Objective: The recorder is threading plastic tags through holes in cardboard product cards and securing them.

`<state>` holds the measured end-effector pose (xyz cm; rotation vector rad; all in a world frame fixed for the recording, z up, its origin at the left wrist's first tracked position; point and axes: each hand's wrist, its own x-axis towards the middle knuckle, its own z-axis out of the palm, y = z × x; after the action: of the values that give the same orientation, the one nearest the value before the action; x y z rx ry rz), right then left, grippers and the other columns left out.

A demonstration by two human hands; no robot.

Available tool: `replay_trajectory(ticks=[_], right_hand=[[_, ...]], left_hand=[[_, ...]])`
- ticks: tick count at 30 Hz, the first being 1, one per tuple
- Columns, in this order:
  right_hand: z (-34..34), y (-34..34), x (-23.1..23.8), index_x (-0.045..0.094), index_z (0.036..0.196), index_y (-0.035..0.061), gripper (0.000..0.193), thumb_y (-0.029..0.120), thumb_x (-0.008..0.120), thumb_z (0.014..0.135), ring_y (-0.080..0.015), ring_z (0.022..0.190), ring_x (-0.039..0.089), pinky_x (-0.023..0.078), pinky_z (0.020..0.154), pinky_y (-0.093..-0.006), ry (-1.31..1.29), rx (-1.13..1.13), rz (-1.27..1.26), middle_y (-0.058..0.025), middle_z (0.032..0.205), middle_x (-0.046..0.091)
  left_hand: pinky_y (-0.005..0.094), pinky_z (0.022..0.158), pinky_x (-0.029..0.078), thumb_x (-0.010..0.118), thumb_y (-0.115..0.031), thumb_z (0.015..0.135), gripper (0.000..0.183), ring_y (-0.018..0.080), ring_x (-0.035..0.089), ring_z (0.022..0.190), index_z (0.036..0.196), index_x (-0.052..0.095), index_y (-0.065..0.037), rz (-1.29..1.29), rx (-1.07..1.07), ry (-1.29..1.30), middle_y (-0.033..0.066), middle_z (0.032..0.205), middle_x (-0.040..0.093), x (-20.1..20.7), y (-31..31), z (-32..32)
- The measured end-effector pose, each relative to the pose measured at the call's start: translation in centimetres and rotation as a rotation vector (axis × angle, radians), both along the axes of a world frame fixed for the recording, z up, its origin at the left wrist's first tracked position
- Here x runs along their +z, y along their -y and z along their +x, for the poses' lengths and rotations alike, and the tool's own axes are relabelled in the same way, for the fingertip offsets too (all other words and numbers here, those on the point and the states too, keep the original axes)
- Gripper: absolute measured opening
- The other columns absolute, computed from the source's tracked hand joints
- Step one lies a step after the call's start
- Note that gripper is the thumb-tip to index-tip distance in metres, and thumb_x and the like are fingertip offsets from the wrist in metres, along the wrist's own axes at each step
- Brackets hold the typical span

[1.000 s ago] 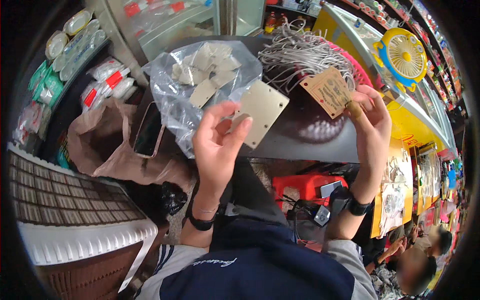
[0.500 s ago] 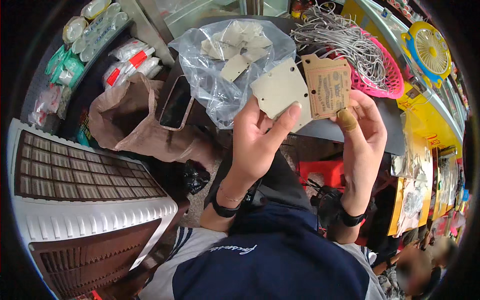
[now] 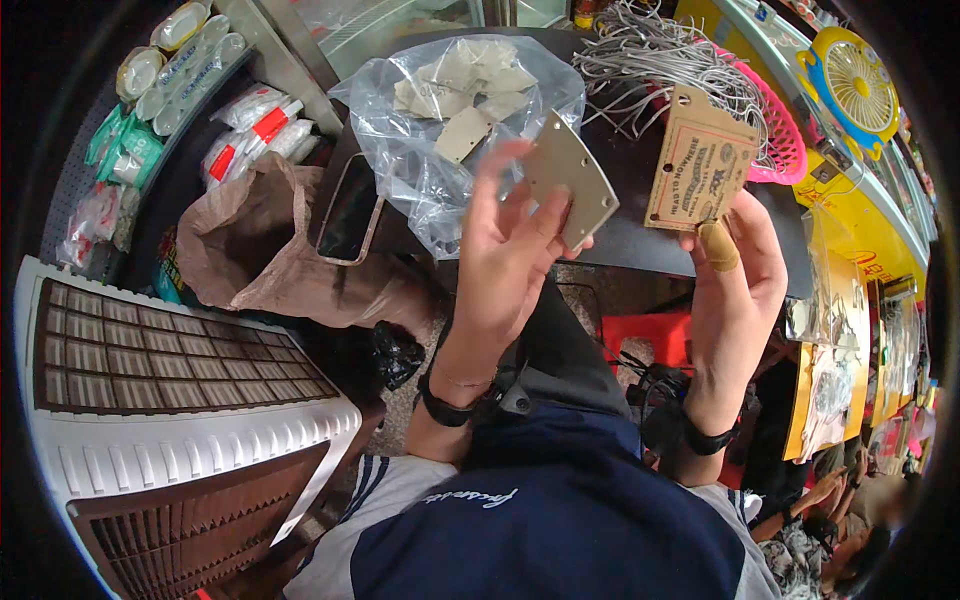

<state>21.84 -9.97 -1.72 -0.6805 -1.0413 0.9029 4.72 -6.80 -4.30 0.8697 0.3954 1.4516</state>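
My left hand (image 3: 512, 235) grips a small stack of pale grey cardboard tags (image 3: 577, 178) with punched holes, tilted so that their edges show. To its right, my right hand (image 3: 738, 260) pinches a single tan printed cardboard tag (image 3: 702, 160) between thumb and fingers, printed side up. A brown bandage (image 3: 716, 246) wraps the right thumb. The two hands are apart, over the near edge of a dark table (image 3: 630, 255). Beyond the left hand, a clear plastic bag (image 3: 400, 130) lies with several more pale tags (image 3: 470, 82) on it.
A pink basket (image 3: 785, 125) heaped with grey cords (image 3: 665, 60) stands at the far right, by a yellow and blue fan (image 3: 855, 90). Left are a phone (image 3: 350, 215), a brown bag (image 3: 240, 240) and a white slatted appliance (image 3: 200, 430). A red stool (image 3: 650, 335) is below.
My hands have moved apart, the right one rightward with the printed tag. The left hand has turned its stack, so the tags now stand tilted.
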Motion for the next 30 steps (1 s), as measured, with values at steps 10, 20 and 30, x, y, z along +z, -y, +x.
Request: replay_trajectory(ticks=[10, 20, 30], right_hand=[[-0.3, -0.1, 0.5, 0.07, 0.089, 0.0022, 0.037, -0.003, 0.071, 0.052, -0.0272, 0.079, 0.056, 0.047, 0.068, -0.0346, 1.032, -0.626, 0.671, -0.0098, 0.088, 0.058], [-0.5, -0.5, 0.2, 0.07, 0.086, -0.0001, 0.037, 0.002, 0.071, 0.049, -0.0287, 0.08, 0.059, 0.048, 0.066, -0.0341, 1.025, -0.546, 0.671, -0.0097, 0.089, 0.057], [-1.1, -0.6, -0.3, 0.067, 0.09, -0.0015, 0.034, 0.003, 0.073, 0.057, -0.0365, 0.087, 0.064, 0.054, 0.073, -0.0381, 0.87, -0.381, 0.667, -0.0125, 0.093, 0.057]], left_hand=[[0.026, 0.075, 0.039, 0.058, -0.028, 0.091, 0.046, 0.0143, 0.041, 0.087, 0.129, 0.041, -0.007, -0.315, -0.758, 0.78, 0.0063, 0.112, 0.047, -0.4, 0.9, 0.3], [0.0332, 0.062, 0.037, 0.045, -0.071, 0.079, 0.086, 0.0221, 0.047, 0.079, 0.136, 0.033, -0.007, -0.048, -0.766, 0.186, 0.0127, 0.114, 0.049, -1.5, -0.4, 0.0], [0.0364, 0.09, 0.044, 0.05, -0.057, 0.088, 0.081, 0.0192, 0.05, 0.111, 0.141, 0.022, -0.003, 0.097, -0.603, 0.167, 0.0098, 0.131, 0.043, -2.4, 0.4, -0.7]])
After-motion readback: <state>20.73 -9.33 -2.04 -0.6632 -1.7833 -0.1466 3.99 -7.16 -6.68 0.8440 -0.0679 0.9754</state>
